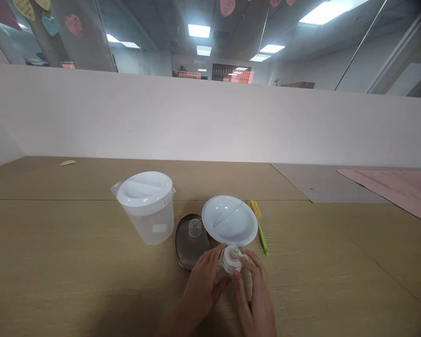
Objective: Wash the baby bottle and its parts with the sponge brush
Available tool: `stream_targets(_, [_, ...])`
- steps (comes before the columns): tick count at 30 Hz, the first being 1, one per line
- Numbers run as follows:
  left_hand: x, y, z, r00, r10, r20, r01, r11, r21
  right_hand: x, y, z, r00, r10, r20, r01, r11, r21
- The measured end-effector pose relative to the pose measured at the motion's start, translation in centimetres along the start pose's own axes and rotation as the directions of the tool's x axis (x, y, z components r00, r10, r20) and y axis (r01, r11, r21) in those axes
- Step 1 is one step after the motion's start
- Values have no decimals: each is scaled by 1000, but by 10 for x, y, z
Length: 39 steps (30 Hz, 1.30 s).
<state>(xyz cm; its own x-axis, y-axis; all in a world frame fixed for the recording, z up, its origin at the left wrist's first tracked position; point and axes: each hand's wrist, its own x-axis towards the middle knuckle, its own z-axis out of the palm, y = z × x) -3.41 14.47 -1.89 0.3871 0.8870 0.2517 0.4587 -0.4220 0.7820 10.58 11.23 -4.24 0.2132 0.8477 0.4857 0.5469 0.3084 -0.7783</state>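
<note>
A small baby bottle (232,260) with a white collar and a pale nipple stands upright near the table's front. My left hand (206,276) is closed around its left side. On the right, my right hand (253,292) has its thumb and fingers against the collar. Just behind the bottle lies a white oval bowl (228,217) with a thin clear stick across it. A dark metal tray (185,248) sits left of the bowl, partly hidden by my left hand, and a small clear cap (195,227) rests on it.
A clear plastic pitcher (150,222) with a white lid stands to the left. Right of the bowl lies a brush (259,227) with a green handle and yellow head. A pink cloth (400,187) covers the far right corner; a white wall (210,121) bounds the back.
</note>
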Motion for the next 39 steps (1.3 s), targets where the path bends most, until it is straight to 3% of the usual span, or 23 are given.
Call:
stream_targets(3, [4,2,-5,999,6,51,-6,1000,-10,13,0,-6,999,-5,40,4,999,34])
stream_targets(8, [9,1,-8,997,-8,73,10,1000,-23,29,3,-8,985,-27,172,-13,973,232])
stream_targets(14, [10,-2,-6,999,-4,50,5,1000,-24,30,5,0,996,-41,81,33,994,100])
stream_targets(22, [9,-15,5,999,-28,23,30,995,-98,25,2,15,993,89,-71,-86,995,42])
stream_targets(28, [9,-10,9,999,-39,-8,38,997,-72,21,5,11,998,61,-34,-61,998,8])
stream_targets(32, [8,-8,15,997,-51,-56,50,998,-24,23,6,12,993,117,-35,-115,992,43])
stream_targets(39, [0,-10,15,998,-65,-20,65,998,-25,19,7,19,988,130,-83,-123,989,80])
